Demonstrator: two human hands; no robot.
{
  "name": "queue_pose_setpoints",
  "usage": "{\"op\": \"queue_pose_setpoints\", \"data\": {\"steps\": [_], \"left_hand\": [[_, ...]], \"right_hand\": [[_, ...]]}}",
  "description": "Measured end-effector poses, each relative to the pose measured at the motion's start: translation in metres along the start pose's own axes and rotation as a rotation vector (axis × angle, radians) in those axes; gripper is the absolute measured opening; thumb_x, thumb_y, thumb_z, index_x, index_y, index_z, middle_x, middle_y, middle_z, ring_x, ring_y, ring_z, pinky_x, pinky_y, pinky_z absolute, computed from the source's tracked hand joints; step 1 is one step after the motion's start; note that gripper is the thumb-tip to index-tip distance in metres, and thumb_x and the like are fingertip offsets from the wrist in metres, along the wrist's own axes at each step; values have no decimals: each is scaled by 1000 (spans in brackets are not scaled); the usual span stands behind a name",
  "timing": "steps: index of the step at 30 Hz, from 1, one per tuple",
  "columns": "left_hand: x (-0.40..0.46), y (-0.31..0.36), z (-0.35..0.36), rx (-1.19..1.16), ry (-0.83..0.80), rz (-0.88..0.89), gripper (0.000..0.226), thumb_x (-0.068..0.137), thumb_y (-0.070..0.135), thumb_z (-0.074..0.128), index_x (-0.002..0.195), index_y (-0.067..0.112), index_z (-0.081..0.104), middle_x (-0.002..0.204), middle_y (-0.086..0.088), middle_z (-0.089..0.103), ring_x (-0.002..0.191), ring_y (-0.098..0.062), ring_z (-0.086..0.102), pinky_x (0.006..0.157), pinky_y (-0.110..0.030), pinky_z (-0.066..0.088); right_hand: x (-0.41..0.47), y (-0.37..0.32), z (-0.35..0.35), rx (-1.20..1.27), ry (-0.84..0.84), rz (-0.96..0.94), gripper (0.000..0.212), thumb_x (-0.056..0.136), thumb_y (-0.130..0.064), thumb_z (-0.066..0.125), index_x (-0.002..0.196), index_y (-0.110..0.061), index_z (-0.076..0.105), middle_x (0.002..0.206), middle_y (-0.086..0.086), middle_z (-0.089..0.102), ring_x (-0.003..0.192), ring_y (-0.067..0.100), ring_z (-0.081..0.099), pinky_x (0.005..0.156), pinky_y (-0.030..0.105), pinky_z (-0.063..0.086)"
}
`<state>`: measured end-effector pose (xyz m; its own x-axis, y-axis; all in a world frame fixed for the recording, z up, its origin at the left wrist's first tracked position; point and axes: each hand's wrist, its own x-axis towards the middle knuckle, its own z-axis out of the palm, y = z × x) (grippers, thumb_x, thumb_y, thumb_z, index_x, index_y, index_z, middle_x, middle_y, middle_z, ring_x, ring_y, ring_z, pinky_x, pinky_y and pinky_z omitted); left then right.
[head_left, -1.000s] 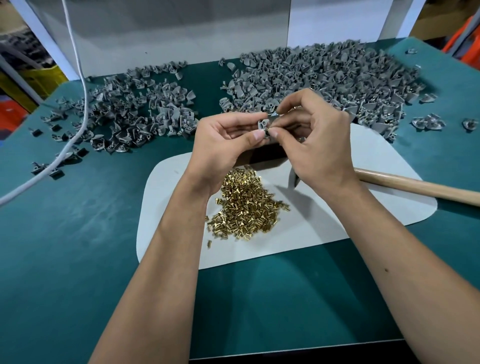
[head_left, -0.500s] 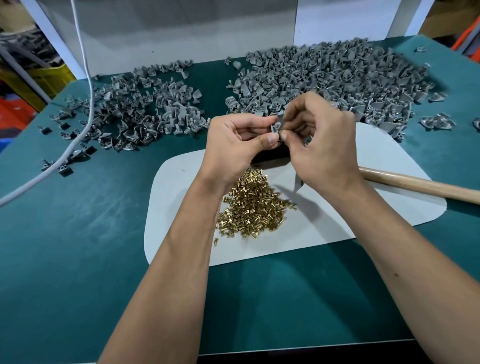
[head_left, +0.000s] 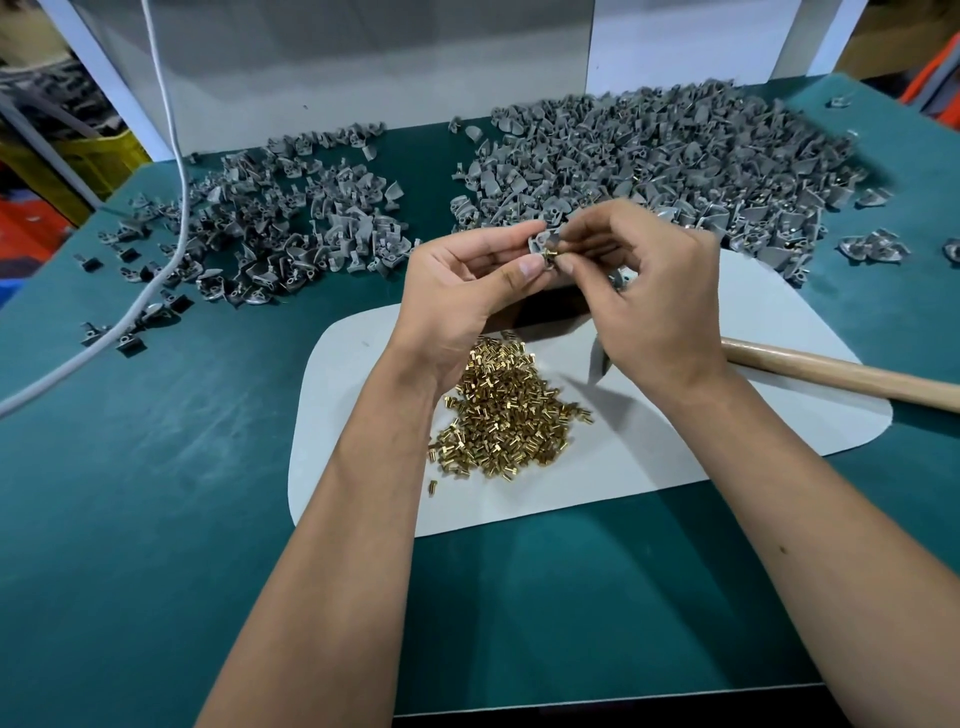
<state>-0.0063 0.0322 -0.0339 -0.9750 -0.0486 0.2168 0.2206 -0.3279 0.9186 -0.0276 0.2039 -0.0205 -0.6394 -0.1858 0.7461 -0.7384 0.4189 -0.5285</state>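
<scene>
My left hand (head_left: 462, 291) pinches a small grey plastic part (head_left: 540, 243) between thumb and fingers, above the far edge of a white mat (head_left: 727, 447). My right hand (head_left: 649, 291) pinches a small brass insert (head_left: 549, 255) right against that grey part. A heap of brass inserts (head_left: 504, 415) lies on the mat below my hands. Two piles of grey plastic parts sit behind: a smaller left pile (head_left: 270, 218) and a larger right pile (head_left: 665, 166).
A wooden handle (head_left: 841, 371) lies across the mat's right side, its head hidden under my right hand. A white cable (head_left: 171, 171) runs down the left over the green table (head_left: 130, 493). A white panel stands at the back. A few stray grey parts (head_left: 872, 247) lie at the right.
Both hands stay together at the same spot. My right fingers have shifted slightly and the brass insert now shows at the grey part. The camera view has drifted a little.
</scene>
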Motion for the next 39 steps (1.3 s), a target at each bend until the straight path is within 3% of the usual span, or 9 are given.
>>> {"op": "queue_pose_setpoints", "data": {"steps": [9,12,15,18,22,29,39], "left_hand": [[0,0,3,146,17,-21,26,95,3,66,119,-6,70,108,-24,75,93,-30,73,86,-35,62],[-1,1,7,281,57,66,34,87,-1,76,121,-4,70,106,-20,76,94,-27,74,90,-38,61],[0,0,12,367,68,159,47,76,-7,84,119,3,71,103,-16,77,92,-21,75,91,-35,60],[1,-3,17,374,90,188,38,75,-10,83,109,2,75,95,-11,79,87,-21,76,86,-34,61],[0,-7,18,315,80,163,31,77,-11,80,107,-2,75,97,-18,78,90,-31,76,90,-48,61],[-1,-2,17,322,81,115,26,79,-14,77,100,0,76,89,-20,77,81,-27,75,84,-39,63],[-4,5,21,439,100,137,27,77,-14,79,94,8,77,79,-9,77,74,-23,75,76,-34,64]], "right_hand": [[2,4,0,-107,-17,-89,7,94,-4,68,95,0,74,92,9,71,85,16,62,79,19,47],[2,5,0,-106,-1,-22,9,94,-4,64,96,1,71,93,10,70,86,19,62,77,22,48],[1,4,1,-105,0,44,9,92,-6,65,94,1,71,90,9,70,83,16,60,75,14,43],[1,3,2,-91,-7,78,10,92,-7,66,92,0,71,88,7,70,80,15,60,74,13,42],[2,3,2,-83,6,87,11,92,-8,65,92,0,73,86,7,72,79,17,63,74,17,46],[1,3,1,-126,-38,49,6,88,-5,66,89,-2,72,84,7,71,76,13,58,71,13,41],[-2,-2,4,-142,-36,82,6,87,-4,66,88,-3,72,84,7,70,77,18,61,71,28,49]]}}
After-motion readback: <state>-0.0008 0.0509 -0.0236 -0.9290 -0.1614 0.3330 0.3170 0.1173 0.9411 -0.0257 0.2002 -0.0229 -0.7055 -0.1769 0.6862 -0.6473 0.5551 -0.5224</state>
